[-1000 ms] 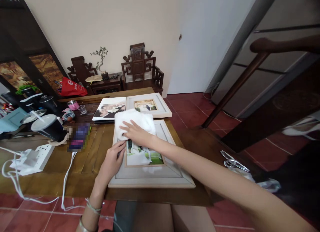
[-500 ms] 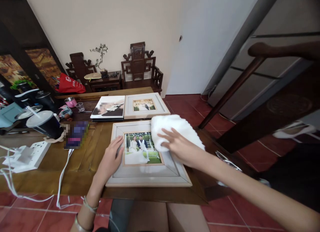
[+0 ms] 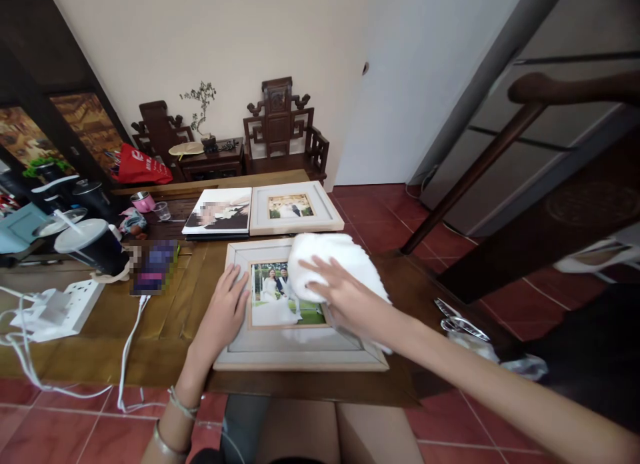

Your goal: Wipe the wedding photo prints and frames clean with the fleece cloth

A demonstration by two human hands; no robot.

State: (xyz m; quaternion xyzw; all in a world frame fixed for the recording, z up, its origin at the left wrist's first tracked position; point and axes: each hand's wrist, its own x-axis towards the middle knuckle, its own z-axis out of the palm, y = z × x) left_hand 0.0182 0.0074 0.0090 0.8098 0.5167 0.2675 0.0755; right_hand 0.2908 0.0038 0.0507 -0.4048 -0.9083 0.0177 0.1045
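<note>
A pale picture frame (image 3: 300, 357) lies flat on the wooden table, with a photo (image 3: 270, 304) of two people in its middle. My left hand (image 3: 227, 314) rests on the frame's left side, fingers stretched out flat and touching the photo's left edge. Under my right hand (image 3: 343, 294) is a fluffy white cloth (image 3: 365, 257), pressed against the frame with the fingers spread over it. The cloth covers the upper right part of the photo and the frame's right side. My right palm and thumb are partly hidden.
Behind lie a second framed photo (image 3: 327, 214) and a photo panel (image 3: 207, 204). To the left are a phone (image 3: 154, 267) on a cable, a power strip (image 3: 80, 304) and a lidded cup (image 3: 87, 247). Scissors (image 3: 463, 324) lie at the right, near a wooden chair (image 3: 475, 184).
My right hand has slid the white cloth left, so it now covers part of the photo. My left hand stays on the frame. The view has shifted slightly.
</note>
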